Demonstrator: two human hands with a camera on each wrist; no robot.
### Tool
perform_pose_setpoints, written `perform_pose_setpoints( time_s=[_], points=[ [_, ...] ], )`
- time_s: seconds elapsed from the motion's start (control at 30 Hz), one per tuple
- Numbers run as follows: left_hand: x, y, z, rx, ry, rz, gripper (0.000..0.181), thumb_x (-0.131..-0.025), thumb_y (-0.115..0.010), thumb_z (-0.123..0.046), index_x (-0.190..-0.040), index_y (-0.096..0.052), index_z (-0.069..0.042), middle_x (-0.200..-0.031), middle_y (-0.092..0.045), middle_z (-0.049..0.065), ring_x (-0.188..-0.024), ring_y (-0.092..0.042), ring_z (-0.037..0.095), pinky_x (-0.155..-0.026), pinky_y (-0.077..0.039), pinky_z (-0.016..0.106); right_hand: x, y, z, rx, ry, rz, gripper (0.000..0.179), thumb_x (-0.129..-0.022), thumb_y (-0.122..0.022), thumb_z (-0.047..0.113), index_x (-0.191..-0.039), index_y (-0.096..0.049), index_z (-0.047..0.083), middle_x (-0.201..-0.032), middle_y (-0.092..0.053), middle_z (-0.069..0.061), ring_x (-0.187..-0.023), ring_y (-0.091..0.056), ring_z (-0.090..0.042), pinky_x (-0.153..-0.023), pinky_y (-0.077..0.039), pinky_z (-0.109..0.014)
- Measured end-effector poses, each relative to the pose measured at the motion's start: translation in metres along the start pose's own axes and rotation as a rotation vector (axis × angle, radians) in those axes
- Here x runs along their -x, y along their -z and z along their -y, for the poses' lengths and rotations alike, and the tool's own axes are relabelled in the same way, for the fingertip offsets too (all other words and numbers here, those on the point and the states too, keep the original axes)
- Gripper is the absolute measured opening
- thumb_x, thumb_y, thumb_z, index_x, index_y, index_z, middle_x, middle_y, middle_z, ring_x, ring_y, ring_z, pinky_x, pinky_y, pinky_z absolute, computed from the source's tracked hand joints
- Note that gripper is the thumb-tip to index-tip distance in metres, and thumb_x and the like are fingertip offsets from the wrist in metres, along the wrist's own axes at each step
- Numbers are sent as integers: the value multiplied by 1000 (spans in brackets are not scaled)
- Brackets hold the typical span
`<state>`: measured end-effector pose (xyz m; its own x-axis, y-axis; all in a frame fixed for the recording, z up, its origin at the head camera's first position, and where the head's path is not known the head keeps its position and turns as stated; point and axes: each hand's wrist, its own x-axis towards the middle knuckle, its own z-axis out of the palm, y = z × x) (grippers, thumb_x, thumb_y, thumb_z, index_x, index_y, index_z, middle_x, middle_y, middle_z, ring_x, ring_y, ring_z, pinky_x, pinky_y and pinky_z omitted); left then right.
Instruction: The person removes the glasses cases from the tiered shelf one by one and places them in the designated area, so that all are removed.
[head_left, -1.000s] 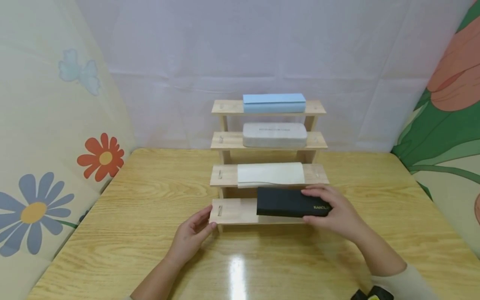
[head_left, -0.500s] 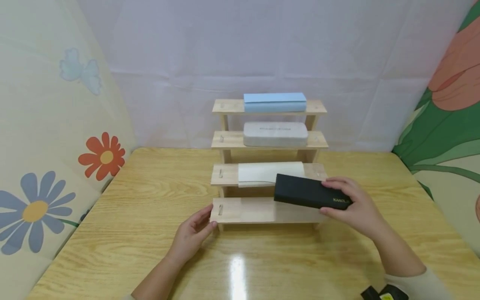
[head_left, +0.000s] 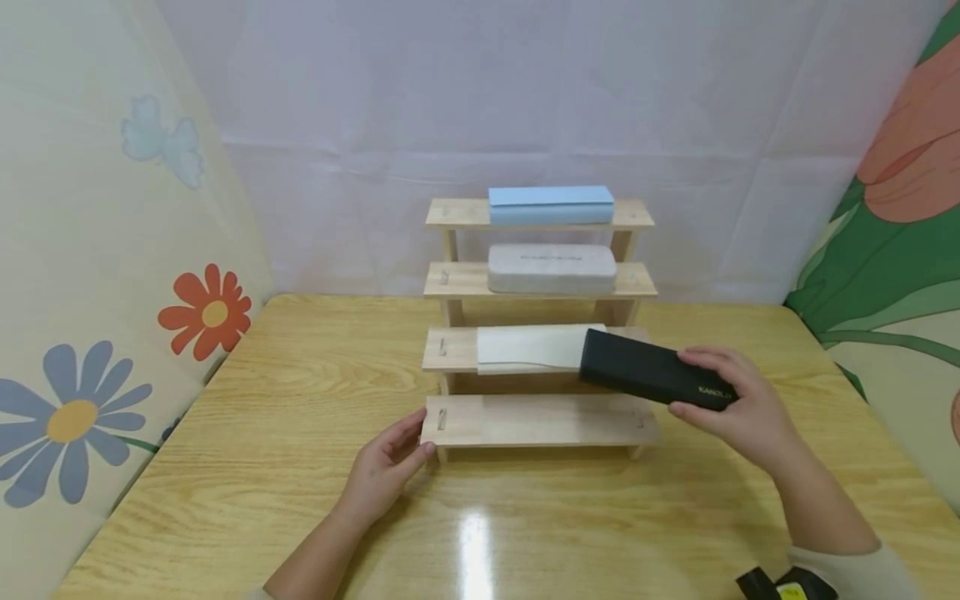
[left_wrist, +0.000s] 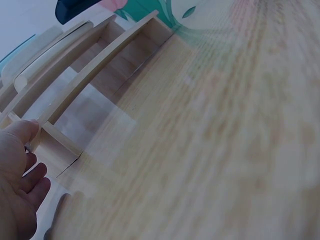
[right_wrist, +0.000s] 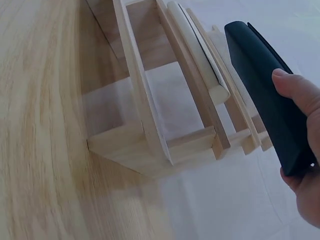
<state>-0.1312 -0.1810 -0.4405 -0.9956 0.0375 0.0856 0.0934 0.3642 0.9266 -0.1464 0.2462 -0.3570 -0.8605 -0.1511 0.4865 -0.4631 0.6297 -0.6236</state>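
A black glasses case (head_left: 652,369) with gold lettering is in my right hand (head_left: 742,408), pinched at its right end between thumb and fingers. It is raised over the right side of a stepped wooden rack (head_left: 450,421), tilted with its left end higher. In the right wrist view the black case (right_wrist: 265,95) stands apart from the rack's boards. My left hand (head_left: 386,467) holds the left end of the rack's lowest shelf, thumb at the front corner. The left wrist view shows that thumb on the board's corner and the other fingers (left_wrist: 35,182) curled below.
On the upper shelves lie a light blue case (head_left: 551,206), a whitish rounded case (head_left: 551,268) and a cream flat case (head_left: 532,348), one per shelf. The rack stands on a wood-grain table (head_left: 337,358) before a white cloth (head_left: 375,208). Flowered panels flank both sides.
My right hand has lifted the black glasses case off the lowest shelf and carried it right and upward, tilting it. My left hand has stayed at the rack.
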Motion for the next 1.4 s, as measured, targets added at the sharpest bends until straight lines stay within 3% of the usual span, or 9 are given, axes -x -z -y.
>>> perform_pose_setpoints(
  time_s=[0.1,0.27,0.37,0.63,0.7,0.9,1.0,1.27,1.4],
  points=[
    [0,0,0,4,-3,5,49,-91,-69,-10,-136,-54,1,-140,-55,18,-125,-58,35,-103,-50,34,1,4,-4,20,-38,-11,57,-72,-86,7,-125,-64,8,-124,-46,31,-115,-36,18,-89,-31,-4],
    [1,1,2,15,-18,8,49,-91,-69,-10,-136,-54,1,-140,-55,17,-124,-58,34,-98,-50,20,2,12,-10,74,-119,-4,58,-77,-84,15,-131,-61,9,-132,-52,1,-119,-42,2,-87,-33,-11],
    [1,1,1,17,-17,8,49,-91,-69,-10,-136,-54,1,-140,-56,18,-123,-59,34,-95,-49,15,2,15,-15,79,-129,-18,58,-77,-84,14,-131,-61,9,-133,-52,2,-119,-42,1,-86,-33,-9],
    [2,0,0,10,-8,9,49,-91,-69,-11,-137,-54,0,-140,-56,18,-124,-59,34,-99,-51,24,2,27,-26,121,-200,-28,61,-81,-82,19,-135,-57,8,-136,-51,-18,-123,-44,-36,-99,-38,-45],
    [2,1,0,14,-11,9,49,-91,-69,-11,-136,-54,0,-139,-56,18,-124,-59,34,-99,-51,22,2,30,-29,132,-206,-35,60,-81,-81,21,-135,-57,8,-136,-51,-16,-122,-45,-38,-99,-38,-45],
    [2,0,1,8,-19,4,49,-91,-69,-10,-136,-54,0,-139,-57,18,-123,-59,34,-100,-51,27,5,36,-39,157,-227,-61,61,-82,-81,26,-136,-57,10,-127,-43,27,-121,-45,-40,-96,-37,-35],
    [2,0,1,7,-17,2,49,-91,-69,-9,-136,-54,1,-139,-56,18,-123,-59,35,-100,-52,31,6,39,-44,153,-238,-73,61,-82,-81,25,-136,-57,9,-125,-40,34,-122,-45,-41,-98,-35,-29],
    [2,0,1,13,-10,4,49,-91,-68,-8,-136,-54,2,-141,-54,18,-125,-57,36,-102,-50,33,7,44,-57,153,-317,-43,67,-85,-78,29,-141,-50,4,-147,-44,-21,-128,-39,-49,-96,-34,-62],
    [2,0,1,11,-14,2,49,-91,-69,-8,-136,-54,2,-140,-55,18,-124,-58,36,-101,-51,32,9,44,-64,152,-328,-28,67,-86,-77,28,-140,-49,1,-144,-44,-29,-127,-39,-52,-95,-34,-64]
  ],
)
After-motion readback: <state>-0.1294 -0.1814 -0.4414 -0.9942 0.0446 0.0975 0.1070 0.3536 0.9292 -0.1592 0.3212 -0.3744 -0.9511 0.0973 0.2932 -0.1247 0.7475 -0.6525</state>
